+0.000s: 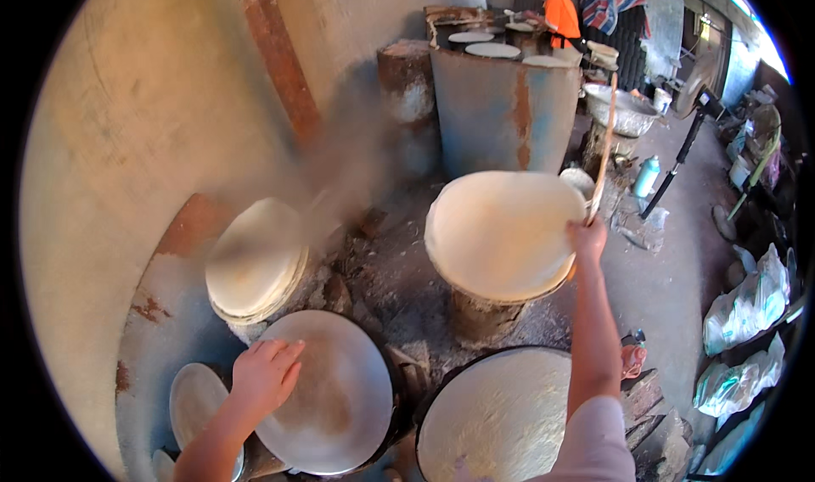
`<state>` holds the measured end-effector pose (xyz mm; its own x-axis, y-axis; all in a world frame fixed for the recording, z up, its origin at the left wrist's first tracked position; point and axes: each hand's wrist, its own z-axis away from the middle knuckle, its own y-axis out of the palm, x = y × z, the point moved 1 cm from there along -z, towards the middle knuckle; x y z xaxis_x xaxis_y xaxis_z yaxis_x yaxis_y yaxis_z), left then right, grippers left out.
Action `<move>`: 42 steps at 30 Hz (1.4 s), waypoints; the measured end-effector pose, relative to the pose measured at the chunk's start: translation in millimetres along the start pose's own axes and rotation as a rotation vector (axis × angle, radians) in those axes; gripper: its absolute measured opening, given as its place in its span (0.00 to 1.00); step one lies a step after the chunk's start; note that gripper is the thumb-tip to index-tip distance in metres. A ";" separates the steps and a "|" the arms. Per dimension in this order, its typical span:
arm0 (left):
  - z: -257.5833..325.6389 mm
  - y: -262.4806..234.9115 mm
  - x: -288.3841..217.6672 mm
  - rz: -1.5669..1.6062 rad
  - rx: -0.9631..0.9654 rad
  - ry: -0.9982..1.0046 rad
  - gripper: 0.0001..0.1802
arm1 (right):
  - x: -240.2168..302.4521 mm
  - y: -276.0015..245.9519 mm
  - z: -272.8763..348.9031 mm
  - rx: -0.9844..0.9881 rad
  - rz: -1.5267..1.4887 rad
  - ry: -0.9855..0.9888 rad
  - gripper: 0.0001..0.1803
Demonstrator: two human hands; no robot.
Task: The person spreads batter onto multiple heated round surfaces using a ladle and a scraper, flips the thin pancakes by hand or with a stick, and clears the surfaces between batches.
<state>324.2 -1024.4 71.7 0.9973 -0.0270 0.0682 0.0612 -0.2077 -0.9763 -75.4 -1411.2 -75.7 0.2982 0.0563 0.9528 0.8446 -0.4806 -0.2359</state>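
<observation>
Left hand: was over the left edge of the grey griddle, fingers out straight and close together; contact with the surface couldn't be told.
Right hand: was wrapped around the lower end of a long wooden stick, which pointed up and away.
Wooden stick: stood just right of the near sheet stack; whether hand or stick touched the stack, couldn't tell.
Near sheet stack: round, pale, sat on a stump-like stand beyond the griddles.
Left sheet stack: leaned beyond the grey griddle, near the wall; part was blurred.
Coated griddle: lay right of the grey one, covered with a pale, uneven layer.
Small disc: was left of the grey griddle, partly behind the left forearm.
Back: a co-worker in orange stood behind a big blue-grey drum.
Right side: metal basin, turquoise bottle, plastic bags.
</observation>
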 end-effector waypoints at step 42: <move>895.6 80.6 -584.6 0.635 -0.634 -3.561 0.44 | 69.6 -465.8 1121.1 3.288 -0.321 -1.916 0.15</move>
<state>-217.6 -149.6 -231.0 -0.8132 -0.5591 -0.1618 0.4435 -0.4152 -0.7943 50.5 -202.4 -113.5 -0.6406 -0.0132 0.7678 -0.7315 -0.2935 -0.6154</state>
